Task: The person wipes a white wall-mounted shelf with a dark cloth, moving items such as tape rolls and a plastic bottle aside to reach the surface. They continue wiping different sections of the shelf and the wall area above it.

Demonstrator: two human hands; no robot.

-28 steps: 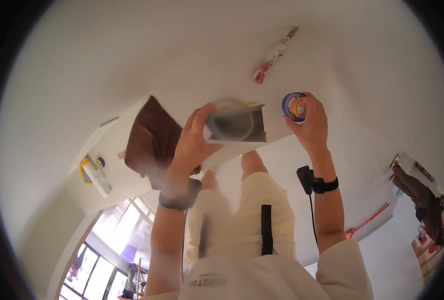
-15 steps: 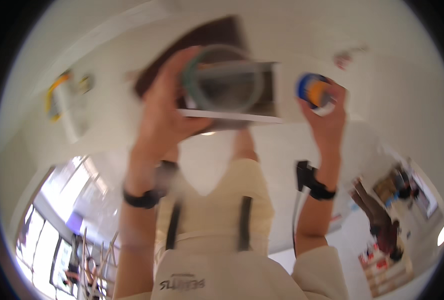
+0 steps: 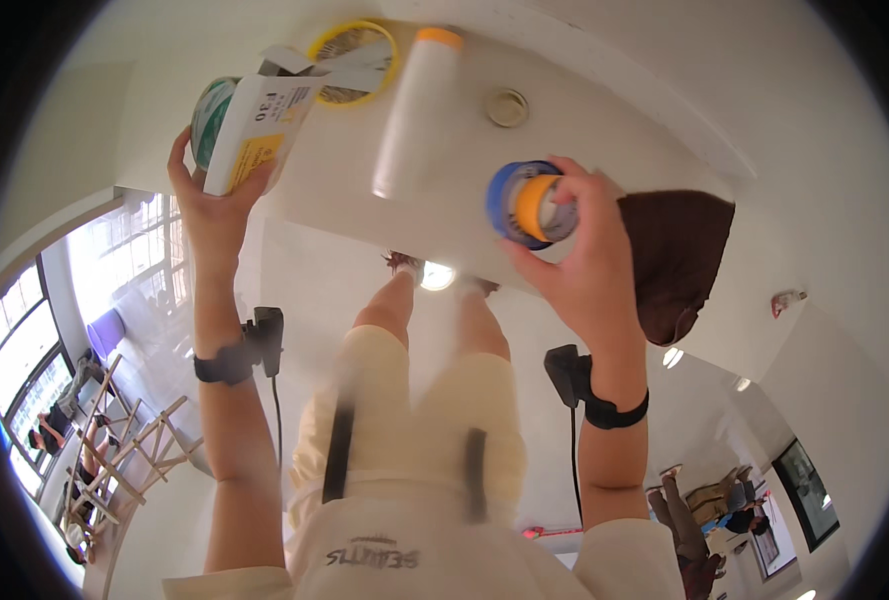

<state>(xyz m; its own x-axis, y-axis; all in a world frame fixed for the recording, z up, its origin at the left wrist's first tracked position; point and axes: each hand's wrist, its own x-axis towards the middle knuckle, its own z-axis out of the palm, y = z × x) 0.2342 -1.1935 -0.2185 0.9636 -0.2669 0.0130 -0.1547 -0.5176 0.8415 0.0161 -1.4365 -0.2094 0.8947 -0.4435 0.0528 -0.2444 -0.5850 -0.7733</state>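
Observation:
My left hand, at the upper left, is closed around a white and yellow box and a green-sided roll of tape pressed against it. Near the middle, my right hand grips two rolls of tape side by side, a wider blue tape roll and a smaller orange tape roll. Beyond the hands, on a pale surface, lie a whitish film roll with an orange band and a yellow-rimmed round container. A brown cloth lies just right of my right hand.
A small round metallic disc sits on the pale surface near the film roll. Wooden frames stand at the lower left, with people and a purple bin nearby. Other people are at the lower right.
My left hand has swung left with the box and green tape, away from the brown cloth. My right hand has shifted left and lower with its tapes. The view has turned, so the cloth now appears at right.

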